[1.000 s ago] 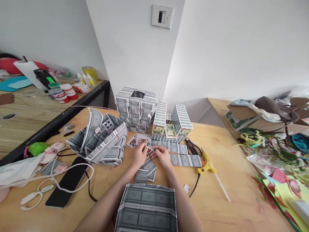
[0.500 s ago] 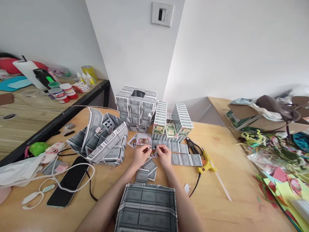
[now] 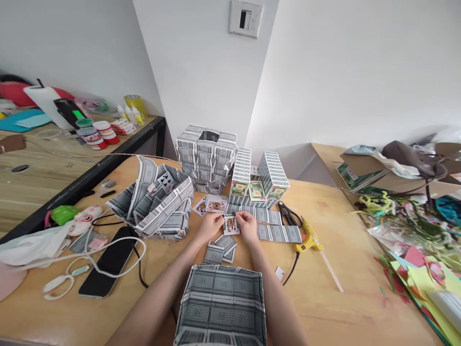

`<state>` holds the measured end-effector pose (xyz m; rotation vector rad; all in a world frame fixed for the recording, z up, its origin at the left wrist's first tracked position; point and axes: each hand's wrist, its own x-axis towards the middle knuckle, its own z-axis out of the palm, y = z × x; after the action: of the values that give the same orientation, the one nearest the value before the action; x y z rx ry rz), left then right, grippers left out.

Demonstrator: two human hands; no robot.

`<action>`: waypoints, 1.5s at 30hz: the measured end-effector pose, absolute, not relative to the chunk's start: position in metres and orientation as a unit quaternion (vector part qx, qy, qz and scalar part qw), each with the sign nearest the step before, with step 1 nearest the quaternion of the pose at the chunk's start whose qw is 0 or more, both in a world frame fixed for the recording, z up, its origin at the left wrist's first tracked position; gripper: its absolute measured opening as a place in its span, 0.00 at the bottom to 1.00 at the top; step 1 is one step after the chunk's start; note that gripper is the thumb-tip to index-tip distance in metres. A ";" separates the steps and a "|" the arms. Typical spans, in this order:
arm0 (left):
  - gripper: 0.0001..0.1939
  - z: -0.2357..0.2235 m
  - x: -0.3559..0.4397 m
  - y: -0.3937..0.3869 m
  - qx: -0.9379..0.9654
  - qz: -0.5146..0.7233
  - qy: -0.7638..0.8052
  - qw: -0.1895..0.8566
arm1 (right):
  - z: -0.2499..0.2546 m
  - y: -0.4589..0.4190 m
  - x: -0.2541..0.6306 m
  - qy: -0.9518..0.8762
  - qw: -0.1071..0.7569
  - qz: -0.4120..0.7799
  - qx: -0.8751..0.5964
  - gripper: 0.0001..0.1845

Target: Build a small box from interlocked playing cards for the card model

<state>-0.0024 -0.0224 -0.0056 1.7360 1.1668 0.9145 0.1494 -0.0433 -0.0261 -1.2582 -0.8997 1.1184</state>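
Note:
My left hand (image 3: 212, 225) and my right hand (image 3: 248, 226) meet over the table, fingertips pinched on the two sides of a face-up playing card (image 3: 231, 226). A small dark bit shows at its upper edge, too small to make out. Just behind lies a row of joined grey-backed cards (image 3: 275, 232). Loose grey-backed cards (image 3: 213, 253) lie under my wrists. More face-up cards (image 3: 216, 203) are beyond my left hand. Between my forearms stands an open box made of cards (image 3: 223, 293).
Card-built structures (image 3: 207, 154) and stacked card boxes (image 3: 275, 168) stand at the back. To the right lie black-handled scissors (image 3: 288, 214) and a yellow glue gun (image 3: 308, 240). A phone (image 3: 108, 264) and white cable (image 3: 142, 257) are at left. Paper scraps (image 3: 418, 278) lie far right.
Between my fingers, the playing card's face now shows more plainly, where a dark edge was seen before. My hands have barely moved; the whole view has shifted slightly.

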 end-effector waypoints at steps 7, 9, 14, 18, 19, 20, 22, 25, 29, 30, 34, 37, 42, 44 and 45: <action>0.10 -0.007 -0.002 -0.023 0.678 0.385 0.452 0.433 | -0.025 -0.044 0.150 -0.394 0.584 0.480 -0.524 0.13; 0.10 -0.009 -0.001 -0.024 0.671 0.394 0.452 0.436 | -0.025 -0.044 0.151 -0.398 0.585 0.480 -0.518 0.13; 0.09 -0.013 0.000 -0.025 0.655 0.413 0.452 0.443 | -0.025 -0.046 0.151 -0.392 0.597 0.497 -0.493 0.15; 0.10 -0.016 -0.002 -0.021 0.640 0.431 0.453 0.447 | -0.023 -0.048 0.149 -0.387 0.597 0.539 -0.451 0.16; 0.10 -0.016 -0.003 -0.020 0.636 0.435 0.455 0.446 | -0.023 -0.048 0.149 -0.398 0.589 0.542 -0.449 0.16; 0.10 -0.016 -0.004 -0.018 0.634 0.437 0.457 0.444 | -0.022 -0.048 0.149 -0.411 0.581 0.539 -0.450 0.16; 0.09 -0.016 -0.006 -0.015 0.636 0.433 0.462 0.441 | -0.021 -0.049 0.150 -0.438 0.575 0.517 -0.459 0.14; 0.09 -0.015 -0.008 -0.012 0.645 0.418 0.465 0.439 | -0.020 -0.048 0.151 -0.461 0.590 0.470 -0.468 0.11; 0.09 -0.015 -0.011 -0.010 0.663 0.393 0.458 0.443 | -0.021 -0.046 0.152 -0.466 0.585 0.473 -0.465 0.13; 0.09 -0.015 -0.012 -0.010 0.668 0.386 0.455 0.445 | -0.022 -0.045 0.152 -0.467 0.578 0.472 -0.474 0.14; 0.10 -0.013 -0.014 -0.009 0.683 0.367 0.441 0.451 | -0.029 -0.041 0.153 -0.477 0.548 0.452 -0.517 0.10; 0.09 -0.011 -0.012 -0.009 0.685 0.365 0.433 0.458 | -0.034 -0.039 0.154 -0.468 0.550 0.445 -0.530 0.11; 0.07 -0.012 -0.010 -0.008 0.624 0.371 0.406 0.555 | -0.034 -0.042 0.149 -0.458 0.554 0.446 -0.533 0.12; 0.07 -0.013 -0.011 -0.006 0.610 0.368 0.408 0.572 | -0.030 -0.045 0.147 -0.470 0.555 0.446 -0.521 0.11; 0.07 -0.013 -0.011 -0.006 0.611 0.364 0.408 0.572 | -0.027 -0.047 0.147 -0.485 0.555 0.437 -0.516 0.12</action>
<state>-0.0111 -0.0058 -0.0131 1.4337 0.9565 0.8548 0.1470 -0.0468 -0.0275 -1.2182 -1.1456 1.0316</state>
